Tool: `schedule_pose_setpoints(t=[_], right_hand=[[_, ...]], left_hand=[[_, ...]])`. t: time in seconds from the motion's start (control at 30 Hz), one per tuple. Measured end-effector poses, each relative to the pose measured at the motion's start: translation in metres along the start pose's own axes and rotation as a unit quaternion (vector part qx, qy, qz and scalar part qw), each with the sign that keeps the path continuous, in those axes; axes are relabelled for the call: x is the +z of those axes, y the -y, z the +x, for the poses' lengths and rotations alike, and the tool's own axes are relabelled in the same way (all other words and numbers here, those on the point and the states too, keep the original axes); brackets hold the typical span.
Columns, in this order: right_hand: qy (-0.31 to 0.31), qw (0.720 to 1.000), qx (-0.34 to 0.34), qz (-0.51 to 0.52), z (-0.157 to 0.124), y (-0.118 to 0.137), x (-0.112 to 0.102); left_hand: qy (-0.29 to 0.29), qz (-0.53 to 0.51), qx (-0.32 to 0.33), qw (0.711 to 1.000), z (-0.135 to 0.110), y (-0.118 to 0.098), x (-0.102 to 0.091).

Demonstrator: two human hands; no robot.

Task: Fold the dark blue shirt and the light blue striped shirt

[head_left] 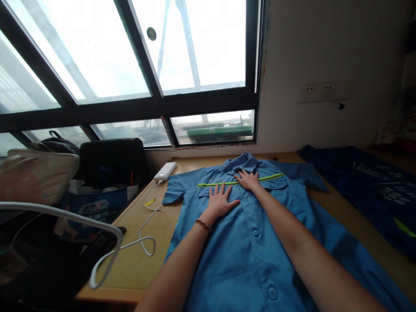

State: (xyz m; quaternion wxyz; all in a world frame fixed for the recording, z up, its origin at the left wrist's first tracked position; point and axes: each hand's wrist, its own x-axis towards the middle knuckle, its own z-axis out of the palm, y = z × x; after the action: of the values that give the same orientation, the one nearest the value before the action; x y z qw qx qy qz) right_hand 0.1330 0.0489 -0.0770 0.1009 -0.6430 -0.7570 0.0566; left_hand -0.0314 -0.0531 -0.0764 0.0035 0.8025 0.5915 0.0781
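Note:
A blue short-sleeved work shirt [227, 255] lies front side up on the wooden table [136, 268], its collar toward the window and its sleeves spread to both sides. A yellow-green reflective stripe crosses the chest, and buttons run down the middle. My left hand [220, 202] rests with spread fingers on the chest, just below the stripe; a beaded bracelet circles that wrist. Farther up, my right hand [248, 180] lies palm down beside the collar opening, over the stripe, fingers apart. Neither hand holds anything.
A white power bank [165, 172] with a white cable [141, 238] sits at the table's left. Dark blue clothing [364, 186] lies at the right. Left of the table are a black chair [112, 158] and bags [35, 175]. A wall socket [318, 92] is beside the window.

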Motion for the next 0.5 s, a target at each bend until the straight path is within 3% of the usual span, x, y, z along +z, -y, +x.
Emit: schedule_pose_setpoints(t=[0.13, 0.23, 0.27, 0.33, 0.4, 0.5], right_hand=[[-0.012, 0.997, -0.074, 0.013, -0.010, -0.027, -0.001], [-0.035, 0.991, -0.113, 0.063, -0.022, -0.066, -0.022], [-0.058, 0.991, -0.093, 0.079, -0.026, -0.084, -0.033], [-0.120, 0.989, 0.000, 0.081, -0.035, -0.128, -0.058], [-0.215, 0.949, 0.212, 0.084, -0.045, -0.175, -0.078], [-0.185, 0.868, 0.451, 0.098, -0.064, -0.231, -0.084]], left_hand=[[0.012, -0.006, 0.023, 1.000, -0.001, 0.007, -0.004], [0.013, -0.009, 0.040, 0.999, -0.001, 0.007, -0.006], [0.012, -0.010, 0.042, 0.999, -0.001, 0.007, -0.006], [0.013, -0.009, 0.037, 0.999, -0.001, 0.006, -0.005], [0.016, -0.007, 0.032, 0.999, 0.000, 0.006, -0.004], [0.015, -0.006, 0.025, 1.000, 0.001, 0.004, -0.003]])
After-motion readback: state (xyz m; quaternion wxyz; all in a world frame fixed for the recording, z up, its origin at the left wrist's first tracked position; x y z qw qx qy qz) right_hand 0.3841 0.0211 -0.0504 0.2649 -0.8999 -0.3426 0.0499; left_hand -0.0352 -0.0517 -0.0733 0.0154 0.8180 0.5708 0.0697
